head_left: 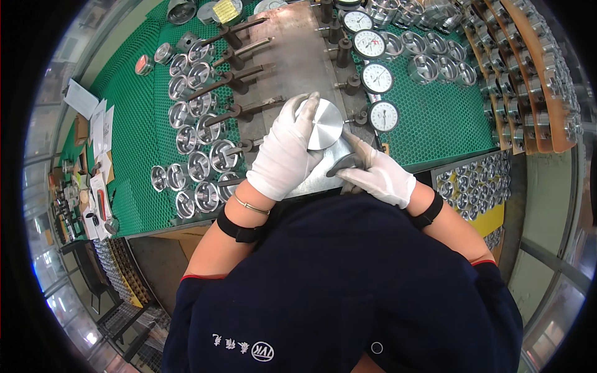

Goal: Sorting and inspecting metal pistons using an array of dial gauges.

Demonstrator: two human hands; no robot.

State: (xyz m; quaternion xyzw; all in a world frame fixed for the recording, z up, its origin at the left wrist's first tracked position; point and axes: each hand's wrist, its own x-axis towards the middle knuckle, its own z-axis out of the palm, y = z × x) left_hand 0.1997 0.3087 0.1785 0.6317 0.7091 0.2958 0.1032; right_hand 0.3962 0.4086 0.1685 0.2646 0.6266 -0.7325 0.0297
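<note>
My left hand [281, 149], in a white glove, is closed around a metal piston [327, 126] whose flat, shiny round top faces up. The piston is over the near end of a steel plate [292, 59]. My right hand [380, 177], also gloved, curls around a dark grey piece with a curved edge [343, 164], just below and right of the piston. Most of that piece is hidden by the fingers, so its kind is unclear. Closest to both hands is the lowest dial gauge [383, 116], at the plate's right edge.
Several more dial gauges [377, 78] line the plate's right side, with dark posts and rods [239, 112] on its left. Pistons [199, 166] stand in rows on the green mat [140, 137]. More fill stacked racks [535, 81] and a lower tray [476, 186] at right.
</note>
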